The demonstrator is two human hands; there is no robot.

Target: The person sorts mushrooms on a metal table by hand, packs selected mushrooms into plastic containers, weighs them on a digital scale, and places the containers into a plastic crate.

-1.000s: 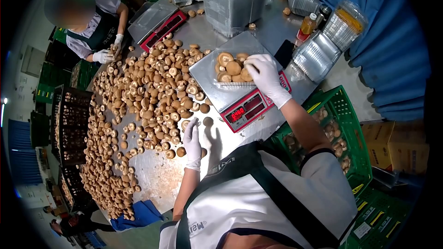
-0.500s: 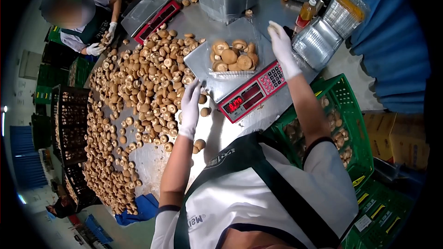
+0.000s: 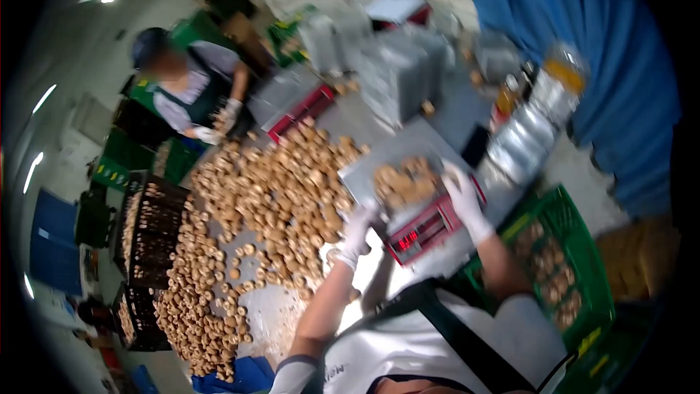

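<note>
A clear plastic box of mushrooms (image 3: 405, 182) rests on the metal plate of a red digital scale (image 3: 419, 232), whose red digits are lit but blurred. My left hand (image 3: 357, 233), in a white glove, closes on the box's near left corner. On the opposite side, my right hand (image 3: 465, 201), gloved too, grips the right edge with its fingers bent around it. Motion blurs the fingertips and the box's lid. Loose brown mushrooms (image 3: 284, 190) lie heaped on the table just left of the scale.
Stacked clear boxes (image 3: 401, 73) stand behind the scale. A green crate (image 3: 583, 277) with packed mushrooms sits at my right. Bottles (image 3: 504, 98) and wrapped packs (image 3: 521, 142) line the right side. A co-worker (image 3: 193, 87) handles mushrooms at far left, near another red scale (image 3: 302, 113).
Both hands have come in to the box from apart. The raised clear lid behind the mushrooms no longer shows upright. My view has tilted up, shifting the scene down and right.
</note>
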